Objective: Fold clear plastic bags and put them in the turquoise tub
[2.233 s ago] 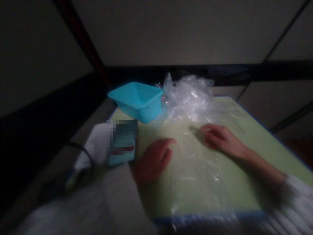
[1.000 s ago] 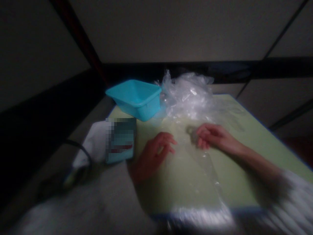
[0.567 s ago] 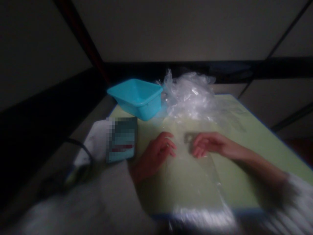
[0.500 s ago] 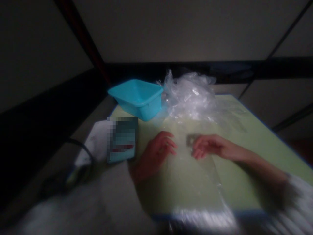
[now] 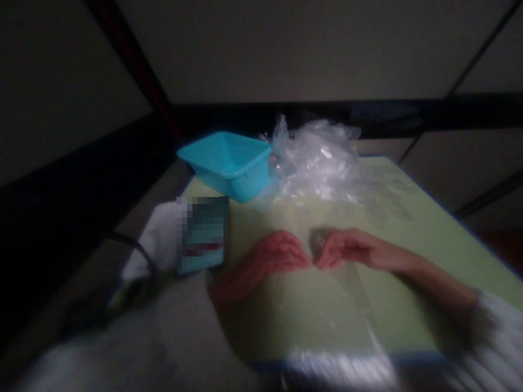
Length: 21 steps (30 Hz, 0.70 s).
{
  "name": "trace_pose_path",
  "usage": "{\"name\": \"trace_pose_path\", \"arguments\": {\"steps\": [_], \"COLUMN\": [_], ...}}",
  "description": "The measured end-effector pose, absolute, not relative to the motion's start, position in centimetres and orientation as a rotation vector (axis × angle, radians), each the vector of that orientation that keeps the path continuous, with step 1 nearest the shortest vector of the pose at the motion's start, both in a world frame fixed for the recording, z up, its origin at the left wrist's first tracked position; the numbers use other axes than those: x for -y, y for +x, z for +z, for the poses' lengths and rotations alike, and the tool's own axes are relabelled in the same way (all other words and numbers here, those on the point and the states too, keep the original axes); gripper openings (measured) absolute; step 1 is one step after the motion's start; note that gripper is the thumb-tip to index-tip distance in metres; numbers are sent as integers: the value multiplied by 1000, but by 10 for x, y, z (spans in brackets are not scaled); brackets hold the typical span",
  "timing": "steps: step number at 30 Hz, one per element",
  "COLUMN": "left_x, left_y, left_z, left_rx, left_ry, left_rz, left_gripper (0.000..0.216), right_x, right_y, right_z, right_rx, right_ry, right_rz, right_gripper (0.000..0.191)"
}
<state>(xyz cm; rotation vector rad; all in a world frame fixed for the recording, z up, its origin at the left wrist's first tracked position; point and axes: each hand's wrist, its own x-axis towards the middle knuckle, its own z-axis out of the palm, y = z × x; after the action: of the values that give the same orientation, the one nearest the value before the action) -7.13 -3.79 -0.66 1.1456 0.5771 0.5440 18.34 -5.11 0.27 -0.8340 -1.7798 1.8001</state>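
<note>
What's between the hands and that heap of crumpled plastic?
From the left hand and right hand up to the crumpled plastic, the head view shows green tabletop, apparently partly under flat clear film.

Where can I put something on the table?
The table looks bare between the right arm and its right edge; there's a narrower gap between the pixelated thing and the left hand. It's crowded at the back, with the basin and crumpled plastic, and mid-front, under clear plastic.
</note>
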Motion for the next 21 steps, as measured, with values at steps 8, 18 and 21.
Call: {"name": "trace_pose_path", "arguments": {"steps": [8,18,21], "left_x": [38,37,37], "left_y": [-71,-82,-82], "left_z": [10,-17,-17], "left_rx": [-592,-517,-536], "left_ry": [1016,1111,1102], "left_rz": [689,627,625], "left_gripper": [18,20,19], "right_x": [66,101,111], "right_y": [176,157,154], "right_z": [18,28,32], "right_rx": [2034,2738,2902], "right_ry": [-791,-629,-631], "right_rz": [1500,1061,887], "right_gripper": [14,18,18]}}
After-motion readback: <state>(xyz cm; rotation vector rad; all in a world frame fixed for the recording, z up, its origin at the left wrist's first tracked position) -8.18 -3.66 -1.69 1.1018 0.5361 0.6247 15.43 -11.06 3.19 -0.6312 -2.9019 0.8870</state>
